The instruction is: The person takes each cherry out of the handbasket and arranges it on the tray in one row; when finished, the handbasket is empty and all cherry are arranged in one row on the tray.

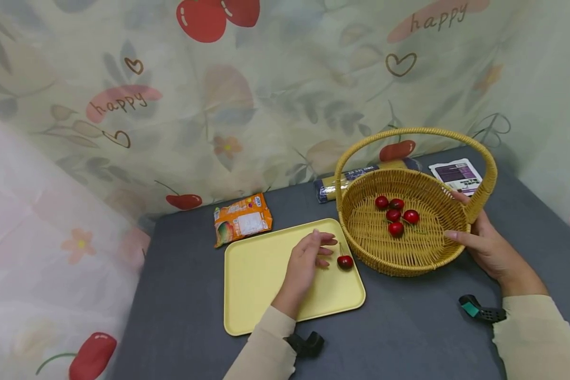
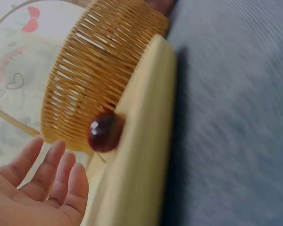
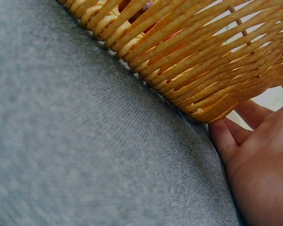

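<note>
A dark red cherry (image 1: 345, 263) with a stem lies near the right edge of a yellow tray (image 1: 261, 285). Just left of it, my left hand (image 1: 306, 258) hovers over the tray, fingers loosely extended and nothing in them. In the left wrist view a small gap separates those fingertips from the cherry (image 2: 103, 132). A wicker basket (image 1: 399, 266) with a tall handle stands against the tray's right side, holding several cherries (image 1: 396, 229). My right hand (image 1: 491, 250) grips the basket's right side, thumb over the rim and fingers around the outside, partly hidden.
An orange snack bag (image 1: 244, 219) lies behind the tray. Behind the basket are a long clear packet (image 1: 328, 189) and a white-and-purple packet (image 1: 456, 176). Patterned cloth (image 1: 275, 105) hangs at the back of the grey table (image 1: 180, 295).
</note>
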`<action>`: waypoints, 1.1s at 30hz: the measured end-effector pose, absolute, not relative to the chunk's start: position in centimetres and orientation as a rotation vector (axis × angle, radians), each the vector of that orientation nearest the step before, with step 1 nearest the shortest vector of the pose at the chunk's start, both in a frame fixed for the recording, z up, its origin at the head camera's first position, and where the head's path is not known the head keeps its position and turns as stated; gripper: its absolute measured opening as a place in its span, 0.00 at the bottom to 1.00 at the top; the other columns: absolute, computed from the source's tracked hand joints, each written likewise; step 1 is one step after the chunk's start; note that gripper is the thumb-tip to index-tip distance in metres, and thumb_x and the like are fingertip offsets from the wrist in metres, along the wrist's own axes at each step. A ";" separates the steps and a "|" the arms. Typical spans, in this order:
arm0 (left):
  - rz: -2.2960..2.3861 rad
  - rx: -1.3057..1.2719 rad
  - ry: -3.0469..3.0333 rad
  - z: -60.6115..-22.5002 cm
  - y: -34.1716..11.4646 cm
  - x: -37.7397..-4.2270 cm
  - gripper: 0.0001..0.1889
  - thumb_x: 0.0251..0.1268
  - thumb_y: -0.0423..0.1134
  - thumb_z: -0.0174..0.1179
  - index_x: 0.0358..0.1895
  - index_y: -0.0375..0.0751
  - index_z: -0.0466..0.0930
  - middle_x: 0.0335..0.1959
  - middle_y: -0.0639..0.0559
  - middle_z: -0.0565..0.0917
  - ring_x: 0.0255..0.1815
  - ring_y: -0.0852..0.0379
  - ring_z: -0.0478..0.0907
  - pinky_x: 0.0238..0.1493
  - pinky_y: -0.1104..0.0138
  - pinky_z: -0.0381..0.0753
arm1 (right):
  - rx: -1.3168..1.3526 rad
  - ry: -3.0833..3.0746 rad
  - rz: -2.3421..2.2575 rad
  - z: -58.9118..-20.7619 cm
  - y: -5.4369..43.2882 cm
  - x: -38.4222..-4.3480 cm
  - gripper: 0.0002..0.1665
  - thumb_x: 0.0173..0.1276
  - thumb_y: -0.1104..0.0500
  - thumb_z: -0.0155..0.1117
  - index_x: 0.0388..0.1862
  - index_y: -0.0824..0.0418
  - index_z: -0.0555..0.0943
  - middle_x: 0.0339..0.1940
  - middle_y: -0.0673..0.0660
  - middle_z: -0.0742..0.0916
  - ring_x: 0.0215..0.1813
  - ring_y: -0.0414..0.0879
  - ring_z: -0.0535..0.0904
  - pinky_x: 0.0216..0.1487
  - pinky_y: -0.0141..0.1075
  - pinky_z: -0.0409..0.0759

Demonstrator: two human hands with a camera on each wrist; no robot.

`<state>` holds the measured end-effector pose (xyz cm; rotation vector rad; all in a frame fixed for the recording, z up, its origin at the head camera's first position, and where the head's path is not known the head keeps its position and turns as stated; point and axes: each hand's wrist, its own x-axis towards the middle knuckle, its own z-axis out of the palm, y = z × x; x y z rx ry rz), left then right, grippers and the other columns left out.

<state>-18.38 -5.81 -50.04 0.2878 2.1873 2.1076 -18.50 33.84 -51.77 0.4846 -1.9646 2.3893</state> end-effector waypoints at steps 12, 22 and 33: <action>2.207 0.554 1.972 -45.5 -4.6 -18.4 0.39 0.91 0.64 0.33 0.72 0.31 0.76 0.63 0.40 0.85 0.59 0.35 0.82 0.54 0.49 0.86 | 0.484 -1.957 2.382 -51.6 33.6 -18.5 0.52 0.75 0.80 0.54 0.90 0.52 0.51 0.78 0.61 0.66 0.71 0.45 0.73 0.59 0.31 0.80; 2.188 0.738 1.863 -42.5 -0.9 -20.5 0.50 0.83 0.75 0.31 0.75 0.30 0.74 0.67 0.32 0.81 0.64 0.28 0.78 0.59 0.37 0.82 | 0.505 -1.942 2.381 -51.7 33.7 -18.5 0.52 0.75 0.81 0.54 0.90 0.53 0.52 0.77 0.61 0.68 0.70 0.45 0.75 0.59 0.32 0.81; 2.030 0.660 1.987 -42.5 3.1 -23.2 0.40 0.90 0.67 0.28 0.75 0.42 0.76 0.63 0.45 0.86 0.59 0.49 0.85 0.56 0.50 0.86 | 0.495 -1.941 2.387 -51.8 33.7 -18.7 0.53 0.73 0.82 0.53 0.91 0.54 0.52 0.77 0.62 0.67 0.70 0.46 0.75 0.58 0.33 0.82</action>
